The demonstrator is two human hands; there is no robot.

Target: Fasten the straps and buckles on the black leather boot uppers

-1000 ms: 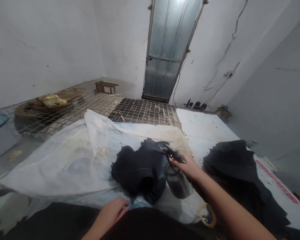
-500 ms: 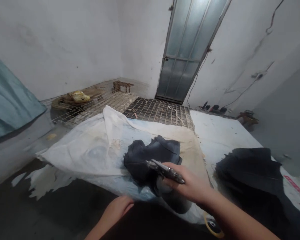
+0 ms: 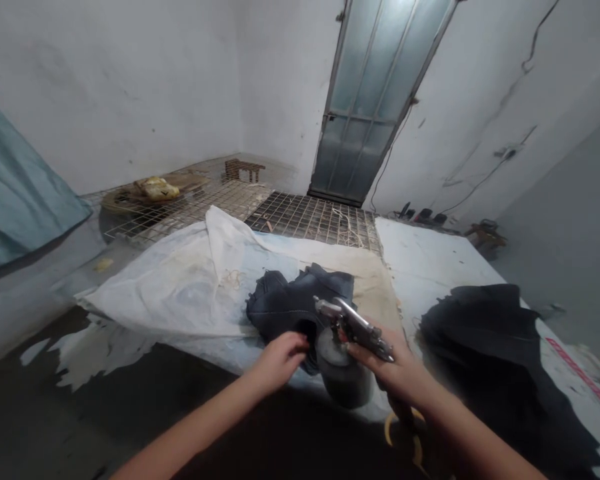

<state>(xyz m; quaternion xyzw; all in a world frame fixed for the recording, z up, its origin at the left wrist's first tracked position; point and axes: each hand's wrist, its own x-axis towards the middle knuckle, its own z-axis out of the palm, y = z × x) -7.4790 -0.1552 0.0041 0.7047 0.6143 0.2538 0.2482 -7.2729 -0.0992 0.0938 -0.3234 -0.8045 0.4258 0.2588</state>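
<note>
My right hand (image 3: 397, 363) is wrapped around the handle of a silver spray gun (image 3: 357, 323). The gun's metal cup (image 3: 343, 370) hangs below, and its nozzle points left over a pile of dark fabric pieces (image 3: 285, 303). At the near edge of that pile, my left hand (image 3: 283, 360) has its fingers curled closed on the dark cloth; the fingertips are partly hidden against it. Under the pile lies a white and pale-blue sheet (image 3: 175, 293).
A second stack of dark fabric (image 3: 485, 347) lies on the white board (image 3: 430, 257) at right. Behind the sheet runs a wire grid (image 3: 310, 219). A yellow hose (image 3: 390, 427) hangs below the right hand. A teal cloth (image 3: 25, 193) hangs at left.
My left hand has come up and forward to the near edge of the dark fabric. The spray gun has moved right, and its cup now shows clearly.
</note>
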